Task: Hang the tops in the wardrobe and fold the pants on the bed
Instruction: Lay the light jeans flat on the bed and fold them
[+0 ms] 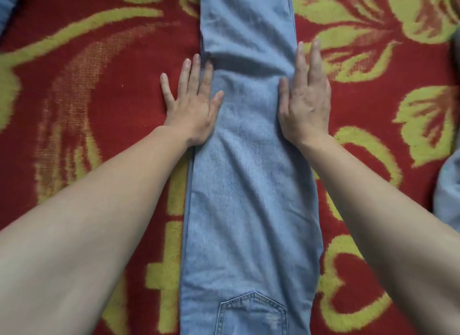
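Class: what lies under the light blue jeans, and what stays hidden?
A red blanket with yellow flowers lies under the jeans. Its pattern beneath the denim is covered and cannot be seen.

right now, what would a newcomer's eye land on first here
The long strip of light blue jeans running up the middle of the frame, back pocket nearest the camera. Both hands lie flat along its edges midway, left hand on the left edge, right hand on the right. Beneath is a red bedspread with big yellow-green flowers.
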A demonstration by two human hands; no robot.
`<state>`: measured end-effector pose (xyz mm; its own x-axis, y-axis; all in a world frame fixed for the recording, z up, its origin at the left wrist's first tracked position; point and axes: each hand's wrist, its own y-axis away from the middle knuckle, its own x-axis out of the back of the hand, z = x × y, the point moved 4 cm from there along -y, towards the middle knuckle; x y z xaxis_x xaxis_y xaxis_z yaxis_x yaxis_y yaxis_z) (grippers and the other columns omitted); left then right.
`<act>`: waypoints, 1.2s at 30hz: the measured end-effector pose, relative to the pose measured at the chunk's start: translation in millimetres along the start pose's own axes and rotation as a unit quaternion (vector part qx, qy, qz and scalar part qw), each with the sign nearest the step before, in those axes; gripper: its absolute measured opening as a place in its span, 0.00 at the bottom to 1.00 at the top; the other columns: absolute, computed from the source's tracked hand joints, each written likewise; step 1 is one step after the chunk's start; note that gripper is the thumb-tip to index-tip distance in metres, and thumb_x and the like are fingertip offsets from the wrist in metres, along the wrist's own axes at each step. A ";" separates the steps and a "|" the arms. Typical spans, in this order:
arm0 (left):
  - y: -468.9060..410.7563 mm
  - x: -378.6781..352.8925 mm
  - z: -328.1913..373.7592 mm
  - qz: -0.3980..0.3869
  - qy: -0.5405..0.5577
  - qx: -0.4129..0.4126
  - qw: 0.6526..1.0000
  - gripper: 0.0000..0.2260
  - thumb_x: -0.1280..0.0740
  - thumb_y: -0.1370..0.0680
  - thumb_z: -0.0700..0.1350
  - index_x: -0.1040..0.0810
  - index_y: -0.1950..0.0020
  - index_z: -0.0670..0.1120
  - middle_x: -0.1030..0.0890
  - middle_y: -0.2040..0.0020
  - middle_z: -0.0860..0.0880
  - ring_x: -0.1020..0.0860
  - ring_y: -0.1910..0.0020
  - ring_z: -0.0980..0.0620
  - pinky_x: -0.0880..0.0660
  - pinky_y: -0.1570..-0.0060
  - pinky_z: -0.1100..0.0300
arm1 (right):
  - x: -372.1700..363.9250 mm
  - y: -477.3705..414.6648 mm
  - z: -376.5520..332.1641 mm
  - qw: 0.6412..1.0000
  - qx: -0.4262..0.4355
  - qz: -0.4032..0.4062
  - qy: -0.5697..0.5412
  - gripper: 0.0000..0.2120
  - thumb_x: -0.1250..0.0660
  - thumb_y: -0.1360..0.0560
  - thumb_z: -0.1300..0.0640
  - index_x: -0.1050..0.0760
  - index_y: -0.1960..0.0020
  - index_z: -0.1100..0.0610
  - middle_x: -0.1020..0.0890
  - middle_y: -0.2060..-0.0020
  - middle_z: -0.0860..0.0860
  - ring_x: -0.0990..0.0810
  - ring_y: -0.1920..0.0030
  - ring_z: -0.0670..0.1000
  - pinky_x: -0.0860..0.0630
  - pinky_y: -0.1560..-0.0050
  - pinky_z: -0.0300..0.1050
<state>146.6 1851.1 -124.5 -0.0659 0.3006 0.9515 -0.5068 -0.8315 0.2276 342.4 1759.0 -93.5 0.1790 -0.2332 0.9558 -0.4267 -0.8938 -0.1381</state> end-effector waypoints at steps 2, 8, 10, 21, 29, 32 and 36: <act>-2.0 -1.2 -1.6 -0.018 0.006 -0.001 1.000 0.29 0.59 0.17 0.60 0.63 0.20 0.49 0.64 0.20 0.49 0.65 0.22 0.50 0.66 0.28 0.35 | -18.4 1.4 0.9 0.995 0.027 -0.092 0.035 0.28 0.54 0.17 0.42 0.50 0.19 0.49 0.52 0.19 0.55 0.52 0.20 0.55 0.53 0.22 0.56; -8.3 1.5 0.8 -0.050 0.001 0.008 0.999 0.30 0.57 0.18 0.62 0.63 0.20 0.50 0.64 0.20 0.49 0.65 0.22 0.49 0.67 0.29 0.35 | -25.8 -10.7 2.3 0.976 -0.001 -0.207 0.063 0.30 0.58 0.18 0.39 0.59 0.19 0.47 0.62 0.20 0.55 0.62 0.20 0.57 0.62 0.23 0.59; -10.9 4.7 -0.7 -0.060 0.008 0.014 0.998 0.31 0.57 0.18 0.62 0.63 0.21 0.51 0.65 0.20 0.50 0.66 0.22 0.50 0.67 0.29 0.36 | -23.3 -14.2 2.5 0.971 -0.012 -0.231 0.063 0.30 0.59 0.18 0.38 0.61 0.19 0.46 0.65 0.21 0.54 0.65 0.21 0.56 0.64 0.23 0.59; 165.0 -22.7 0.3 0.019 0.187 0.047 0.981 0.29 0.47 0.17 0.56 0.49 0.20 0.44 0.49 0.19 0.46 0.52 0.21 0.49 0.59 0.24 0.51 | 19.7 172.2 21.3 0.963 -0.098 -0.247 -0.055 0.32 0.50 0.17 0.39 0.56 0.19 0.49 0.58 0.19 0.54 0.61 0.20 0.55 0.61 0.22 0.55; 438.4 -75.4 35.0 -0.099 0.137 0.205 0.964 0.38 0.53 0.20 0.66 0.56 0.20 0.43 0.61 0.20 0.48 0.64 0.22 0.52 0.62 0.23 0.51 | 80.3 390.8 16.5 0.929 -0.232 -0.250 -0.142 0.45 0.35 0.26 0.33 0.48 0.20 0.57 0.41 0.24 0.56 0.44 0.24 0.56 0.44 0.25 0.55; 491.9 -81.2 49.0 -0.111 0.136 0.251 0.952 0.34 0.50 0.19 0.62 0.47 0.21 0.41 0.57 0.20 0.46 0.59 0.21 0.50 0.58 0.23 0.50 | 93.1 453.8 17.7 0.894 -0.280 -0.313 -0.154 0.43 0.31 0.30 0.31 0.38 0.26 0.55 0.31 0.34 0.56 0.34 0.32 0.58 0.34 0.32 0.53; 517.9 -77.6 64.3 -0.090 0.147 0.302 0.937 0.25 0.42 0.20 0.60 0.29 0.35 0.41 0.48 0.20 0.45 0.52 0.21 0.47 0.51 0.27 0.41 | 96.3 501.2 14.6 0.841 -0.286 -0.430 -0.160 0.37 0.36 0.28 0.30 0.33 0.34 0.59 0.27 0.39 0.54 0.27 0.37 0.58 0.30 0.45 0.51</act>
<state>-55.5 1367.1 -67.2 -0.3051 0.5036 0.8082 0.0416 -0.8409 0.5397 158.7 1283.0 -74.4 0.8295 0.2330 0.5075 -0.3581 -0.4755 0.8035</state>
